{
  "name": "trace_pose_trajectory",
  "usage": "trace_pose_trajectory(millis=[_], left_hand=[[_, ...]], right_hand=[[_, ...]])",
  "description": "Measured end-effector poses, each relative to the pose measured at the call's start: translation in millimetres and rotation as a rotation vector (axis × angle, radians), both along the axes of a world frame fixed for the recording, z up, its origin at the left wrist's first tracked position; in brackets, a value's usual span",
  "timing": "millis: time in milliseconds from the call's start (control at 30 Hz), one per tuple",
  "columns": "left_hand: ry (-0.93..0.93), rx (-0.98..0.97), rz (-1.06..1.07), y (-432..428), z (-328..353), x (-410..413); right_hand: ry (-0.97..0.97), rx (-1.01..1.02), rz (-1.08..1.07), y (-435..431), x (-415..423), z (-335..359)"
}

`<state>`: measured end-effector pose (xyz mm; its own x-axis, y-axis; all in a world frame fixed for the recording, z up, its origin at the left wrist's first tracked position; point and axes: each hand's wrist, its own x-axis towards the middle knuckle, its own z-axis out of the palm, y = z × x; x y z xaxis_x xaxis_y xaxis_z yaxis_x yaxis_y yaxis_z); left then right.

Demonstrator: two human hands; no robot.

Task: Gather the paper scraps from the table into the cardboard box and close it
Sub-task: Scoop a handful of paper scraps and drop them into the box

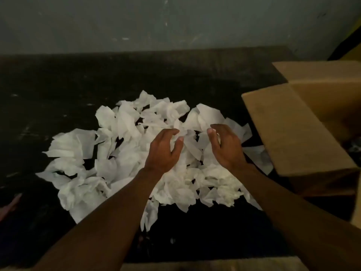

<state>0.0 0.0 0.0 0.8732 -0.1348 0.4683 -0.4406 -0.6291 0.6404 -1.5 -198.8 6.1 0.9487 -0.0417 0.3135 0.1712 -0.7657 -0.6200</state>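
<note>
My hands over the torn paper heap

The dark, scuffed table (58, 85) carries a wide mound of crumpled white paper scraps (125, 153); the stiff brown cardboard box (304, 124) stands open at my right, cut off by the frame. My left hand (164, 151) and right hand (226, 147) curl loosely, half-spread, cupping scraps between them.

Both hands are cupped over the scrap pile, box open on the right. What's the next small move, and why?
Probably close the left hand and right hand together around a bunch of paper scraps; both curl open over the pile, and the cardboard box stands open alongside.
</note>
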Motion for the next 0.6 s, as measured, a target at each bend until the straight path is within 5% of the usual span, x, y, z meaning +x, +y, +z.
trace_pose_trajectory(millis=[233, 600], left_hand=[[0.053, 0.146, -0.212, -2.5, -45.0, -8.2], [0.181, 0.282, -0.403, -12.3, -63.8, 11.8]], right_hand=[[-0.004, -0.009, 0.094, -31.6, -31.0, -49.4], [0.362, -0.181, 0.234, -58.4, -24.8, -66.9]])
